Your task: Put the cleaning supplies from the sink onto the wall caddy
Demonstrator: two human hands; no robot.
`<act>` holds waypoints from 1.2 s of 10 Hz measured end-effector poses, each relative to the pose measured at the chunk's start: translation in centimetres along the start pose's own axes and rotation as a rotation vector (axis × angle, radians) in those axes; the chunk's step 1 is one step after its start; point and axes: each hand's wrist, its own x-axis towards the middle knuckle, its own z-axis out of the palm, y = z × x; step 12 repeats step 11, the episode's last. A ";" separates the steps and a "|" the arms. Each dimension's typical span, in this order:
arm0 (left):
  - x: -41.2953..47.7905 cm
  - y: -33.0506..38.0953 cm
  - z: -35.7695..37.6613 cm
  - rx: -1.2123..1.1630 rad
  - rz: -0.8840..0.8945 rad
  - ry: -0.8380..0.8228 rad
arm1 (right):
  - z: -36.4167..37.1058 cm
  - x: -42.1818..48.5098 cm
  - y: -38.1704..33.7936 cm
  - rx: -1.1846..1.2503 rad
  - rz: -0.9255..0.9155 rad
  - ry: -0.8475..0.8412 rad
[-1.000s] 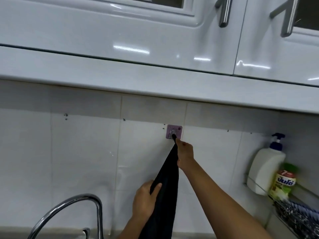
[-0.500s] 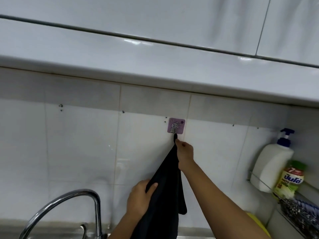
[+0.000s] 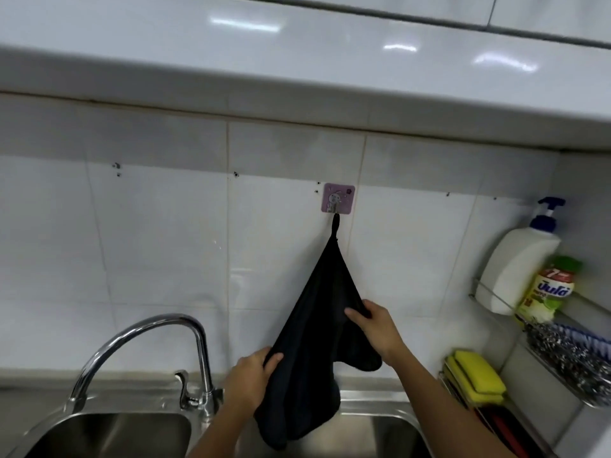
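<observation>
Black cloth [image 3: 317,325] hangs by loop from purple hook [image 3: 338,199] on tiled wall, 12 o'clock of your hands, above sink [image 3: 99,434]. Your left hand [image 3: 248,378]: grip clamped on cloth's left edge. Your right hand [image 3: 377,328]: grip pinching right fold. Wall caddy [image 3: 477,289] at 3 o'clock holds pump bottle [image 3: 515,269], green soap bottle [image 3: 549,292], steel scourer [image 3: 568,352].

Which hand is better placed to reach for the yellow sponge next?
Probably the right hand: it grips the black cloth on the side nearer the sponge and the wall caddy. The left hand grips the cloth's other edge, near the tap, farther off.
</observation>
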 end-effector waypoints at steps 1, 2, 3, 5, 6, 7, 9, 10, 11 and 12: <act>-1.2 -2.8 0.2 0.001 -0.066 -0.042 | -1.3 -1.7 4.0 -0.042 0.046 0.010; -1.8 -5.1 -0.3 0.025 -0.114 -0.033 | -3.2 -3.7 7.1 -0.116 0.106 0.050; -2.0 -6.3 -1.3 0.031 -0.141 0.004 | -5.3 -5.5 8.8 -0.120 0.144 0.169; -2.5 -7.2 -4.6 0.061 -0.186 0.073 | -9.2 -6.3 7.6 -0.183 0.138 0.237; -3.1 -7.3 -5.7 0.093 -0.205 0.131 | -10.0 -6.5 6.7 -0.241 0.122 0.225; -3.6 -7.6 -6.1 0.098 -0.218 0.141 | -10.2 -6.6 6.3 -0.302 0.141 0.227; -4.4 -7.6 -5.7 0.111 -0.221 0.114 | -11.7 -6.1 5.7 -0.423 0.193 0.239; -5.0 -6.1 -4.9 0.126 -0.273 0.121 | -11.8 -5.9 5.4 -0.498 0.232 0.226; -5.0 -2.3 -4.4 0.053 -0.353 0.235 | -11.2 -5.6 4.5 -0.643 0.233 0.274; -5.0 -2.3 -4.4 0.053 -0.353 0.235 | -11.2 -5.6 4.5 -0.643 0.233 0.274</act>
